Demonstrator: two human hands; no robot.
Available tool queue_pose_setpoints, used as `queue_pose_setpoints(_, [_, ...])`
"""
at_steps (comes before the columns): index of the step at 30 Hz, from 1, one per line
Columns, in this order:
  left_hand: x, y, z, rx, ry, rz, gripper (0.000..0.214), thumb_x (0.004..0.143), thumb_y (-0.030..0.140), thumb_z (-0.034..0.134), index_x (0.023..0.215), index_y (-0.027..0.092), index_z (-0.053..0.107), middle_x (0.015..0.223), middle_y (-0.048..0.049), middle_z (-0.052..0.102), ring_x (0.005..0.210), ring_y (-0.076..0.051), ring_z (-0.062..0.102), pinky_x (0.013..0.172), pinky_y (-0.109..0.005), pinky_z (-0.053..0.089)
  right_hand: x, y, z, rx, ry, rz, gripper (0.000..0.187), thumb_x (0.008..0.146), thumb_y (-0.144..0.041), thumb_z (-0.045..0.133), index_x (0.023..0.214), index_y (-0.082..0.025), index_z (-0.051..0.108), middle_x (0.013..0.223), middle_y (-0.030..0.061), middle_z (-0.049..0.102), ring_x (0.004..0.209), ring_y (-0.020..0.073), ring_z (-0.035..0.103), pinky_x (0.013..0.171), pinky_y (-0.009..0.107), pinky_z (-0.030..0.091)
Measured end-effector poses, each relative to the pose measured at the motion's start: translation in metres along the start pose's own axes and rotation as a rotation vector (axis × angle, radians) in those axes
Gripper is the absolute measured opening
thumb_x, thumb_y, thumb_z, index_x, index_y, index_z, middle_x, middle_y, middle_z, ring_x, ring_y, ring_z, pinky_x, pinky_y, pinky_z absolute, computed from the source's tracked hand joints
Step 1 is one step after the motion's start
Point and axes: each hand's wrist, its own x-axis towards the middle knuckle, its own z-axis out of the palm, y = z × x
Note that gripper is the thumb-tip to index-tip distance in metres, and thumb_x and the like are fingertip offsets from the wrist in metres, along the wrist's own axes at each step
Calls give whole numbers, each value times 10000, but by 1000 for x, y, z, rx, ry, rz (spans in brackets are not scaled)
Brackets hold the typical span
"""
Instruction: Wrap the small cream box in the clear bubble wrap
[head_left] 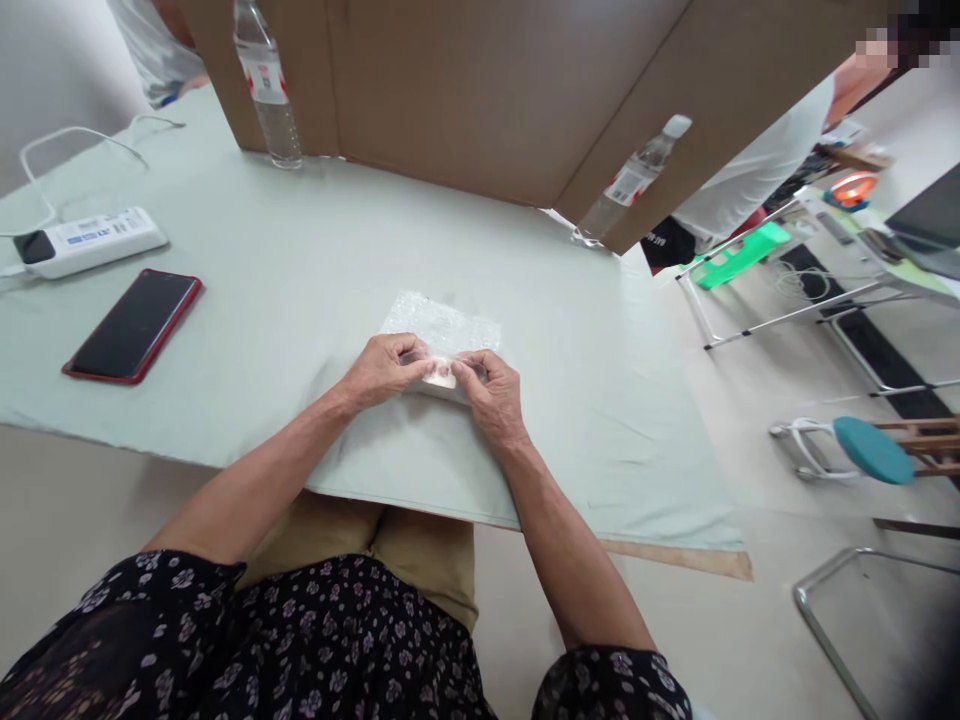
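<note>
A sheet of clear bubble wrap [442, 322] lies on the cloth-covered table in front of me, its far part spread flat. My left hand [386, 368] grips its near part from the left, thumb and fingers pinched together. From the right, my right hand [493, 395] pinches the same part, its thumb close to the left one. Between the thumbs shows a small pale, shiny patch [440, 373]; whether it is the wrap or something inside it, I cannot tell. A low, box-like edge shows under the hands, mostly hidden by them.
A brown cardboard screen [465, 100] stands at the back, with a water bottle [271, 95] on the left and another bottle [634, 180] on the right. To the left are a red-cased phone [135, 325] and a white power strip [94, 242] with cables. People are partly visible behind the screen.
</note>
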Motion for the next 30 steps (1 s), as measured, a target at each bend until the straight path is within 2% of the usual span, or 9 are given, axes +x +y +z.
queue_pose_setpoints(3, [1, -1, 0, -7, -5, -20, 226, 731, 381, 674, 699, 161, 638, 767, -21, 665, 702, -133, 544, 625, -245, 392, 3, 3, -4, -54, -24, 6, 217, 855, -419, 637, 809, -209, 670, 769, 9, 706, 739, 174, 628, 731, 313, 494])
queue_pose_setpoints(5, [1, 0, 0, -13, -13, -26, 221, 730, 375, 674, 693, 160, 636, 767, -19, 661, 702, -130, 537, 629, -245, 387, 5, 3, -10, -174, 32, -47, 195, 878, -393, 613, 826, -212, 664, 801, 23, 710, 777, 190, 635, 771, 339, 490])
queue_pose_setpoints(8, [2, 0, 0, -25, -20, -43, 219, 724, 375, 669, 696, 160, 641, 732, -8, 638, 680, -123, 512, 612, -243, 370, 1, -3, -18, -471, 244, -262, 159, 920, -342, 577, 869, -221, 667, 955, 72, 731, 951, 244, 655, 903, 417, 442])
queue_pose_setpoints(10, [2, 0, 1, -40, -29, -62, 232, 715, 389, 667, 703, 159, 639, 703, 1, 610, 650, -117, 483, 586, -240, 351, -6, -11, -18, -627, 293, -423, 148, 941, -314, 570, 892, -227, 679, 1013, 83, 731, 1015, 260, 645, 960, 445, 387])
queue_pose_setpoints(13, [4, -1, 1, -60, -35, -57, 254, 700, 405, 664, 680, 160, 602, 681, 9, 571, 638, -111, 457, 582, -239, 342, -16, -20, -6, -732, 113, -579, 133, 953, -293, 580, 976, -230, 695, 1024, 67, 739, 1026, 250, 631, 979, 436, 337])
queue_pose_setpoints(16, [4, 1, -5, -35, -50, -60, 248, 692, 399, 646, 656, 165, 573, 652, 21, 519, 630, -108, 433, 576, -240, 327, -20, -20, 5, -794, -46, -601, 172, 975, -304, 567, 1062, -214, 685, 1069, 66, 745, 1025, 235, 620, 969, 413, 319])
queue_pose_setpoints(20, [3, 4, -23, 44, -102, -94, 180, 659, 300, 597, 769, 165, 642, 685, 21, 552, 631, -114, 458, 583, -243, 352, -18, -18, 7, -831, -77, -572, 180, 996, -309, 552, 1091, -209, 668, 1106, 62, 733, 1017, 225, 602, 958, 404, 314])
queue_pose_setpoints(26, [4, 0, -43, 236, 89, -227, 362, 655, 267, 552, 974, 166, 692, 690, 17, 574, 625, -146, 498, 589, -270, 388, -17, -20, 6, -927, -116, -581, 255, 1016, -318, 527, 1240, -257, 633, 1091, 49, 681, 1009, 230, 550, 920, 408, 305])
queue_pose_setpoints(30, [6, 3, -46, 457, 155, -326, 382, 712, 403, 639, 1014, 180, 705, 897, -47, 699, 799, -209, 615, 723, -316, 455, -17, -20, 8, -955, -138, -555, 269, 1029, -338, 499, 1254, -270, 630, 1110, 56, 667, 1020, 237, 529, 914, 409, 303])
